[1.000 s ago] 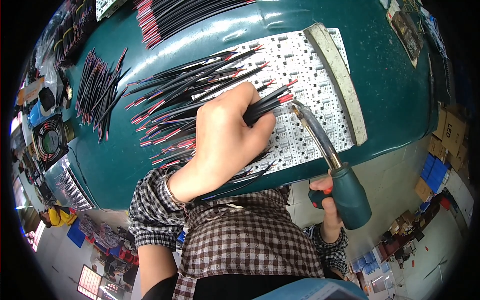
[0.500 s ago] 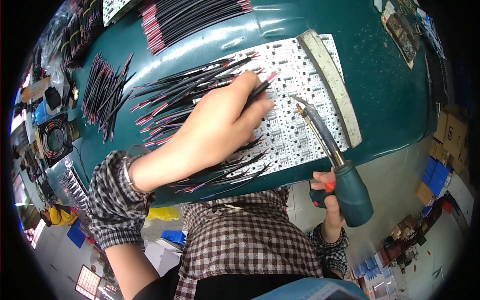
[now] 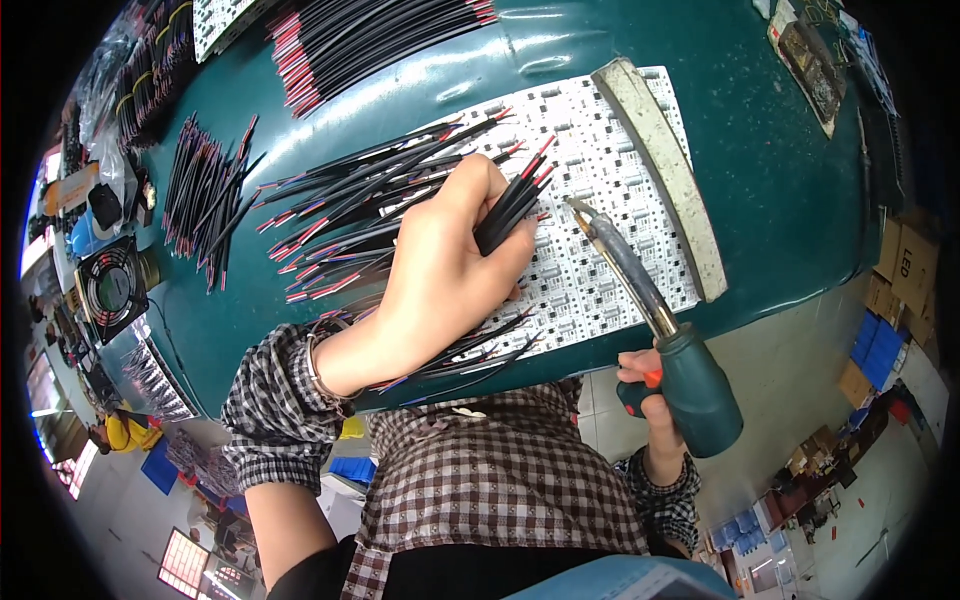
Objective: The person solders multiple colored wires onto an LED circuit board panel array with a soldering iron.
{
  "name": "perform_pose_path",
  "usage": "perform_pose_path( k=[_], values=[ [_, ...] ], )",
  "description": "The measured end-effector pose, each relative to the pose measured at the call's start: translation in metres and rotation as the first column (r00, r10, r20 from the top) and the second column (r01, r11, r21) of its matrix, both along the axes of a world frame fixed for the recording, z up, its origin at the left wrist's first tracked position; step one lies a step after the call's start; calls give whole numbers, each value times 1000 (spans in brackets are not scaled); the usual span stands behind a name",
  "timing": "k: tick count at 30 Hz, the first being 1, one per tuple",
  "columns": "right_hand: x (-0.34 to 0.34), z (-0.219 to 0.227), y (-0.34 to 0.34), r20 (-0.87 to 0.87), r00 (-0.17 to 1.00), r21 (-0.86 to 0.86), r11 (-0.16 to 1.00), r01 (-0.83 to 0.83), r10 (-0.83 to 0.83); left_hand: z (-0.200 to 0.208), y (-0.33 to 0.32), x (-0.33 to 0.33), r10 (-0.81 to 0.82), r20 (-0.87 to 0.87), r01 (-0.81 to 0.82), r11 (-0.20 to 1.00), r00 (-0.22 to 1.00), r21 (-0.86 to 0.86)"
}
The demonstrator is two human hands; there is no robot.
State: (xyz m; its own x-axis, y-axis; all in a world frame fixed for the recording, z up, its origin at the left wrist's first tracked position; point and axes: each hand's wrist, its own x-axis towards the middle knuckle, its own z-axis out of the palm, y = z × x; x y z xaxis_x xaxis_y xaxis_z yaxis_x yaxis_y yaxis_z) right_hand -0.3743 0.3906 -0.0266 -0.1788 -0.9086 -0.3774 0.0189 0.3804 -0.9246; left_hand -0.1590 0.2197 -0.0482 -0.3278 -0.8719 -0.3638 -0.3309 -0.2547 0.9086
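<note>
My left hand (image 3: 445, 265) is closed round a small bunch of black wires (image 3: 512, 212) with red tips, held over a white circuit board panel (image 3: 590, 280). Loose black wires (image 3: 340, 210) with red, white and blue ends lie across the panel's left part, some under my hand. In my right hand (image 3: 655, 400), at the table's near edge, is a green-handled soldering iron (image 3: 700, 390). Its bent tip points up and left over the panel, close to the bunch; whether it touches the board I cannot tell.
A curved pale bar (image 3: 665, 170) lies across the panel's right side. Another wire pile (image 3: 205, 200) rests at the left, a larger bundle (image 3: 375, 45) at the back. A small fan (image 3: 110, 285) stands far left. A dirty tray (image 3: 805, 70) sits at the back right.
My left hand has turned more upright, and several wire ends now show in its grip where mainly one stood out before. The iron's tip has shifted slightly left.
</note>
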Motion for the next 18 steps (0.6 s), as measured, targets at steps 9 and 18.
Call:
perform_pose_path(
  k=[9,18],
  values=[
    [4,2,3,-99,995,16,1000,8,-6,-20,14,-2,76,-24,-80,971,997,-227],
    [3,0,6,-57,998,-5,1000,9,-9,-13,6,-1,6,13,-4,986,1000,-169]
  ],
)
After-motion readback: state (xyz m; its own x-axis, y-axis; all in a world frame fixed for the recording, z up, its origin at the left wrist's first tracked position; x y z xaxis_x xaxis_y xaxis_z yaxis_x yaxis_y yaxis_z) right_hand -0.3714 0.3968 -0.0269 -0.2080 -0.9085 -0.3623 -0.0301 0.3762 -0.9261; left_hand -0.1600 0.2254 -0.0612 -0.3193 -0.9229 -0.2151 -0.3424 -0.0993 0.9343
